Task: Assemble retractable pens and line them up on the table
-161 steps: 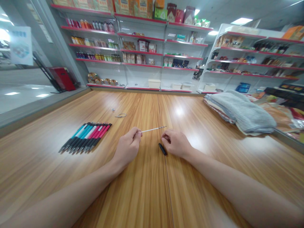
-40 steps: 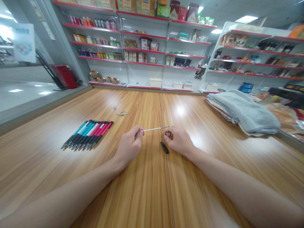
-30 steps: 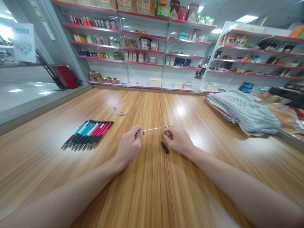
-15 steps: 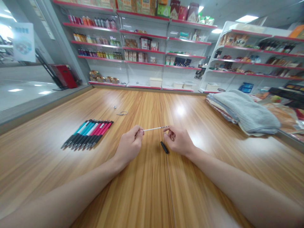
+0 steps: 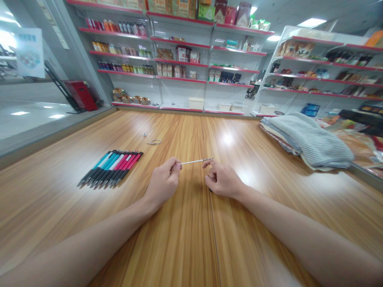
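Pinched in my left hand [image 5: 164, 178] is a thin white pen refill [image 5: 191, 162], pointing right across the table. At its far end, dark and metallic, sits the index fingertip of my right hand [image 5: 224, 175]. The thumb of that hand is apart from the index finger and lower, and the other fingers are curled. A short black pen part [image 5: 210, 190] lies on the table, mostly hidden under my right hand. To the left, pens [image 5: 110, 169] with blue, white and pink barrels and black grips lie side by side in a row.
Beyond the pens lie a thin grey ring-shaped strip [image 5: 154, 142] and a small metallic piece [image 5: 145, 135]. Folded cloths [image 5: 311, 139] are stacked at the right of the wooden table [image 5: 179, 239]. Stocked shelves [image 5: 179, 61] stand behind it.
My right hand has shifted slightly down and left, its thumb lowering away from the index finger. It now covers most of the black pen part. My left hand holds the refill as before.
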Motion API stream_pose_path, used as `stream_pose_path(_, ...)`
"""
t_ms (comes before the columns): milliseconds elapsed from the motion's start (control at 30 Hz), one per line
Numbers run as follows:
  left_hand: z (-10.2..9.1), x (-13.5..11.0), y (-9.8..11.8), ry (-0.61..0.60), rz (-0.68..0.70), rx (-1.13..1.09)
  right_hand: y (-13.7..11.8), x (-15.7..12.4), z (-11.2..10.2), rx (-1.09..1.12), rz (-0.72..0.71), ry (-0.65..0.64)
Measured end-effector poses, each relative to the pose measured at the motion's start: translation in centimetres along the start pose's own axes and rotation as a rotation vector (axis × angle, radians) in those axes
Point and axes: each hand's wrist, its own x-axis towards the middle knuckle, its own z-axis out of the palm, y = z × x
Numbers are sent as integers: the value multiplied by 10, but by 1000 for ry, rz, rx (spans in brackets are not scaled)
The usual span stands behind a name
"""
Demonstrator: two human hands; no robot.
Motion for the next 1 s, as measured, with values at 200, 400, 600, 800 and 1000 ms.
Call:
stream_pose_path(200, -1, 0, 2, -10, 1, 14, 2, 1, -1, -20, 16, -10)
stream_pose_path(400, 0, 0, 1, -4, 2, 8, 1, 1, -1, -10, 17, 36)
stream_pose_path(600, 0, 0, -1, -10, 0, 14, 11, 3, 1, -81, 166, 233)
stream_pose_path(800, 0, 0, 1, -8, 7, 20, 14, 4, 3, -82, 223, 207)
stream_pose_path(1000, -1, 1, 2, -8, 2, 12, 14, 4, 5, -64, 213, 189)
